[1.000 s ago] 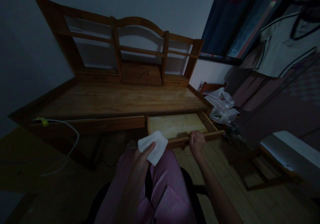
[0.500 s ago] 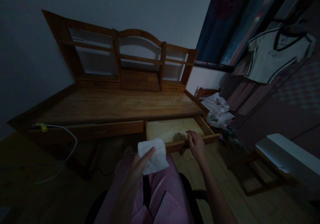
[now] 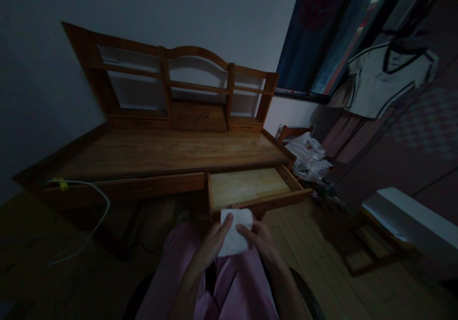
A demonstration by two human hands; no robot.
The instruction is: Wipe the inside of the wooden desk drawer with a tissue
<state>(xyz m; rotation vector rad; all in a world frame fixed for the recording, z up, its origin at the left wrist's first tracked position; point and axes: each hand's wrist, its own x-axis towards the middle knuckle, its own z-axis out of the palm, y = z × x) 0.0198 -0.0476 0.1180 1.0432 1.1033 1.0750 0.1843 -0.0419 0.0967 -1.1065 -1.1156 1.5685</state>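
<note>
A white folded tissue point(image 3: 234, 239) is held above my lap, just in front of the pulled-out drawer. My left hand point(image 3: 215, 238) grips its left side, thumb on top. On the right side my right hand point(image 3: 260, 238) pinches the same tissue, its thumb lying over the face and the other fingers behind. The fingers under the tissue are hidden. The wooden drawer point(image 3: 246, 185) stands open below the desktop, with a pale bare bottom.
The wooden desk point(image 3: 193, 150) carries a shelf unit point(image 3: 198, 115) at its back. A white cable point(image 3: 103, 193) hangs off the left front. Plastic bags point(image 3: 308, 155) sit right of the desk. A low stool point(image 3: 379, 239) stands at the right.
My right hand has left the drawer's front edge, moving left and down to take hold of the tissue. My left hand has shifted slightly right with the tissue.
</note>
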